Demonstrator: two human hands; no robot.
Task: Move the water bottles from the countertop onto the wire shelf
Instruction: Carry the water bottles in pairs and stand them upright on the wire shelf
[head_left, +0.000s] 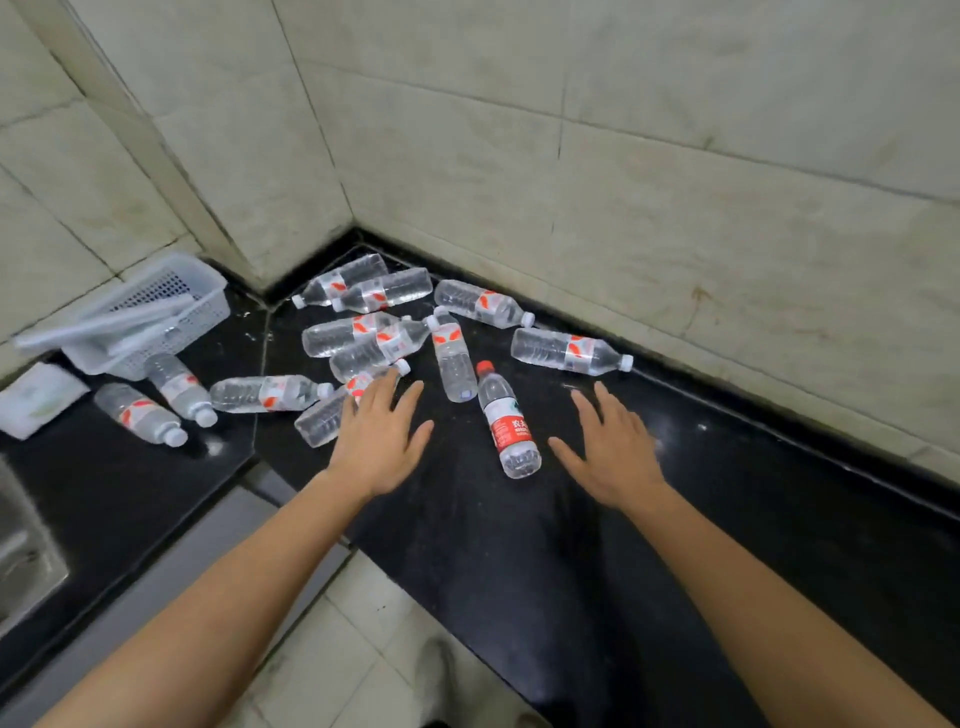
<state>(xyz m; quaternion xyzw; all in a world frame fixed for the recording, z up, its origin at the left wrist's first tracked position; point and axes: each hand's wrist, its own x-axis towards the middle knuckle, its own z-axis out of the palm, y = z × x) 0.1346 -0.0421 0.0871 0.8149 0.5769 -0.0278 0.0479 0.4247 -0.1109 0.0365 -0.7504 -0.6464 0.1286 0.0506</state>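
Bottles (363, 332) lie scattered on the counter (597, 519) just ahead of my hands. My left hand (382, 441) is spread open, fingertips over one bottle. My right hand (613, 447) is open too, empty, with the red-capped bottle (506, 418) lying between the two.

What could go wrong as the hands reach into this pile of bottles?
The left hand covers a bottle that lies under others; pulling it may roll the pile. The red-cap bottle, lying on its side between the hands, could roll toward the counter edge if the right hand bumps it.
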